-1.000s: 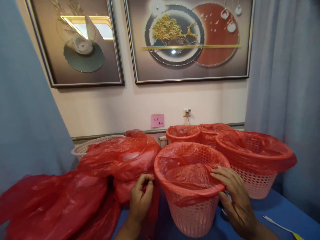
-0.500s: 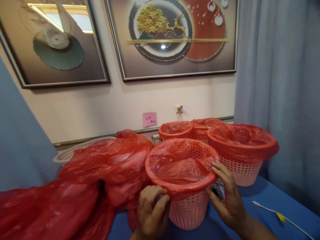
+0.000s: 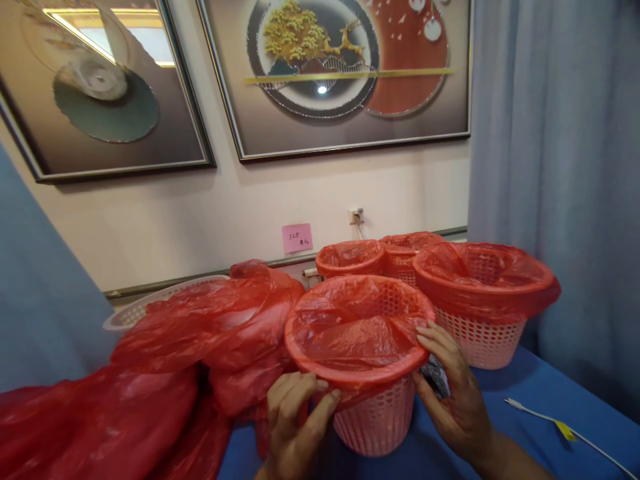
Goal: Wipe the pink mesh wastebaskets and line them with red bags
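Note:
A pink plastic basket (image 3: pixel 375 421) with a perforated wall stands upright before me, lined with a red plastic bag (image 3: pixel 360 337) folded over its rim. My left hand (image 3: pixel 300 413) pinches the bag's hanging edge at the front left, below the rim. At the right side my right hand (image 3: pixel 453 390) grips the covered rim, fingers on top and thumb underneath. Loose red plastic bags (image 3: pixel 200 347) lie heaped on the left, close to the basket. A dark, shiny item (image 3: pixel 436 375) is partly hidden behind my right hand.
Behind stand more bag-lined baskets: a large basket (image 3: pixel 483 337) at right and two smaller ones, one a small basket (image 3: pixel 350 259). A whitish basket (image 3: pixel 133 313) is half covered by loose bags. A white cable (image 3: pixel 540 417) crosses the blue table (image 3: pixel 590 407). Curtains flank both sides.
My left hand has shifted slightly left and its thumb is stretched out more along the bag's edge. My right hand stays at the rim. The view has moved a little.

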Demonstrator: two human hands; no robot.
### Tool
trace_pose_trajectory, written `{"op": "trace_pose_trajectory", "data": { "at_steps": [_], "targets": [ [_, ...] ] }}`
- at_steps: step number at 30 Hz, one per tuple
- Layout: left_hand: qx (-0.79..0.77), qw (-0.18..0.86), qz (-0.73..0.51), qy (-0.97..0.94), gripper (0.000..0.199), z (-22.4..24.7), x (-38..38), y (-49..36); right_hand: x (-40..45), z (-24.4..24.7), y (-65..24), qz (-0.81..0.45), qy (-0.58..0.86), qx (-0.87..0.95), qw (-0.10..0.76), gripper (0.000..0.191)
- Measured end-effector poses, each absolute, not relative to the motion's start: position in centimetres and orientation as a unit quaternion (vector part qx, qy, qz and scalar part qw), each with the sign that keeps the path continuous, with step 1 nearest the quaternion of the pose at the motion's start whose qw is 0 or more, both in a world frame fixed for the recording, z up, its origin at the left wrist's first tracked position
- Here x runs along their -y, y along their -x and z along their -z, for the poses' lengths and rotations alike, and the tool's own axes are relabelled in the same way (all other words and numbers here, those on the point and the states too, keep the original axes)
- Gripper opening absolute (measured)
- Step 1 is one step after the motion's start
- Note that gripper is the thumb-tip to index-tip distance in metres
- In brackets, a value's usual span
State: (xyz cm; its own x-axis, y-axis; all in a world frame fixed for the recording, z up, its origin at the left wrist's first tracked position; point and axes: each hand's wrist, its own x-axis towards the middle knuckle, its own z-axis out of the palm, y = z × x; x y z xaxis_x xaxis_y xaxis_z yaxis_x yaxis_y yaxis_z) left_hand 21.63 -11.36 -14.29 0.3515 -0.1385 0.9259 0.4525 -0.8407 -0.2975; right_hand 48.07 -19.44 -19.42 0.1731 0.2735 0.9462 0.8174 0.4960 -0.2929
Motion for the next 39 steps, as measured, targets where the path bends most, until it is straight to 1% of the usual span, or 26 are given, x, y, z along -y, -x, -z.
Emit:
{"op": "trace_pose_trajectory", "data": {
  "at_steps": [6, 9, 12, 15, 16, 18, 20, 22, 23, 26, 28, 30, 33, 35, 37, 39],
  "targets": [
    [0.105, 0.266, 0.516, 0.807, 0.029, 18.4, 10.3, -20.2, 19.5, 19.6, -48.4, 0.214, 0.45, 0.608, 0.618, 0.062],
    [0.148, 0.215, 0.494, 0.829, 0.03, 19.4, 10.1, -19.9, 19.5, 19.7, -48.4, 0.213, 0.45, 0.612, 0.615, 0.063],
    [0.206, 0.126, 0.479, 0.844, 0.028, 19.1, 9.9, -19.2, 19.5, 19.8, -48.2, 0.21, 0.455, 0.611, 0.612, 0.063],
    [0.281, 0.095, 0.517, 0.803, 0.019, 17.9, 9.5, -18.1, 19.6, 19.9, -48.0, 0.2, 0.464, 0.608, 0.613, 0.063],
    [0.302, 0.093, 0.537, 0.782, 0.02, 17.4, 9.4, -17.8, 19.5, 20.0, -47.9, 0.197, 0.467, 0.604, 0.615, 0.063],
    [0.32, 0.087, 0.569, 0.753, 0.026, 16.2, 9.2, -17.5, 19.3, 20.4, -47.8, 0.19, 0.476, 0.584, 0.63, 0.064],
    [0.318, 0.06, 0.581, 0.746, 0.04, 15.1, 9.1, -17.9, 18.9, 20.9, -47.7, 0.171, 0.486, 0.541, 0.665, 0.063],
    [0.326, -0.003, 0.573, 0.752, 0.055, 14.4, 8.9, -18.8, 18.5, 21.5, -47.5, 0.114, 0.49, 0.502, 0.703, 0.062],
    [0.332, -0.043, 0.566, 0.753, 0.06, 14.3, 8.7, -19.3, 18.3, 21.7, -47.4, 0.069, 0.49, 0.489, 0.718, 0.062],
    [0.345, -0.142, 0.544, 0.751, 0.063, 15.0, 8.3, -20.4, 17.9, 22.1, -47.6, -0.072, 0.486, 0.453, 0.743, 0.055],
    [0.344, -0.172, 0.553, 0.74, 0.063, 15.9, 8.0, -20.7, 17.6, 22.1, -48.3, -0.13, 0.482, 0.414, 0.761, 0.052],
    [0.34, -0.19, 0.568, 0.725, 0.061, 16.7, 7.7, -20.6, 17.1, 21.8, -49.2, -0.167, 0.481, 0.365, 0.779, 0.052],
    [0.346, -0.203, 0.567, 0.719, 0.053, 17.3, 7.6, -20.1, 16.3, 21.2, -50.6, -0.216, 0.481, 0.306, 0.792, 0.055],
    [0.359, -0.188, 0.562, 0.721, 0.051, 16.9, 7.9, -19.6, 15.8, 20.8, -50.9, -0.229, 0.471, 0.299, 0.798, 0.056],
    [0.376, -0.135, 0.563, 0.723, 0.057, 16.0, 8.6, -19.1, 15.4, 20.7, -50.8, -0.222, 0.462, 0.304, 0.804, 0.06],
    [0.373, -0.048, 0.555, 0.742, 0.066, 14.7, 9.5, -18.8, 15.0, 20.9, -50.4, -0.211, 0.462, 0.315, 0.802, 0.063]
  ]
}}
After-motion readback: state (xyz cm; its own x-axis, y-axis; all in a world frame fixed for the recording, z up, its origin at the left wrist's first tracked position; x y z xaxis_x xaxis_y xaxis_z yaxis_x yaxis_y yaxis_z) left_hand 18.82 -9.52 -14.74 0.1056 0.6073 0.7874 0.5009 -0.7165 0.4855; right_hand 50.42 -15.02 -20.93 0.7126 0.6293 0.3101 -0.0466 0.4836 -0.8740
